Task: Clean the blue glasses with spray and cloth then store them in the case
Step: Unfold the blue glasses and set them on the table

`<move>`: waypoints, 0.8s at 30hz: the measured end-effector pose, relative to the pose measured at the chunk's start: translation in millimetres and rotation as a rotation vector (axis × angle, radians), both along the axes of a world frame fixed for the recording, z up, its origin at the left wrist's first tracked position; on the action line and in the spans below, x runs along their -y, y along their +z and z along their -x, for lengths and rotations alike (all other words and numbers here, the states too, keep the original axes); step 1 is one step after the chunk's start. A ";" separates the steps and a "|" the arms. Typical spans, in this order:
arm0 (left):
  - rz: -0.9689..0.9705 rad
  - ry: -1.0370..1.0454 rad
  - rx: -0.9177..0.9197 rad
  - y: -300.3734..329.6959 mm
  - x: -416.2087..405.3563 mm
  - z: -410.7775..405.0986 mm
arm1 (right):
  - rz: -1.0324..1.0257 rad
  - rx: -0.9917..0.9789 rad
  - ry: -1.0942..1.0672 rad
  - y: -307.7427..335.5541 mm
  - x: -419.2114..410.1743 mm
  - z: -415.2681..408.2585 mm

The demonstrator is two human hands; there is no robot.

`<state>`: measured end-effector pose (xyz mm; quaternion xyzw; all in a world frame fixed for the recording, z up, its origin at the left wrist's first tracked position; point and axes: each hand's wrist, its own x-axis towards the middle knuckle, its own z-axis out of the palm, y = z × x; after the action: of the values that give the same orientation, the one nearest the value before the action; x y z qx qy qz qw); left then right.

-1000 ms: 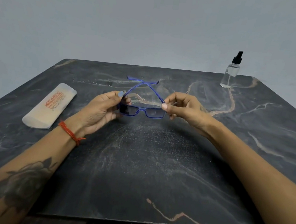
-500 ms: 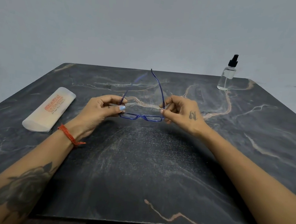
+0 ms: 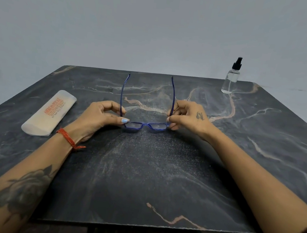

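Observation:
The blue glasses (image 3: 146, 125) are held just above the middle of the dark marble table (image 3: 142, 181), lenses toward me and both temple arms unfolded, pointing away. My left hand (image 3: 99, 117) pinches the left hinge corner between thumb and fingers. My right hand (image 3: 188, 118) pinches the right hinge corner the same way. A closed whitish case (image 3: 49, 114) with orange lettering lies at the left. The clear spray bottle (image 3: 231, 78) with a black pump stands at the far right corner. No cloth is in view.
A plain grey wall rises behind the table. The table's front edge (image 3: 146, 226) is close to me, with dark legs below it.
Both temple arms have swung from crossed and folded to fully open and parallel. The glasses have tilted flatter and sunk a little toward the table, with both hands staying on the corners.

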<state>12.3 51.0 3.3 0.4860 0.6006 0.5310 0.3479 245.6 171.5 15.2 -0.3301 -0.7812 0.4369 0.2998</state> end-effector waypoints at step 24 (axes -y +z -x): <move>-0.027 -0.023 -0.140 -7.0 -0.6 -2.2 | -0.031 0.162 0.019 8.1 2.2 -7.1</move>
<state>14.5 51.6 -3.7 0.5333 0.6107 0.4999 0.3047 252.7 169.3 23.3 -0.3522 -0.8127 0.3994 0.2366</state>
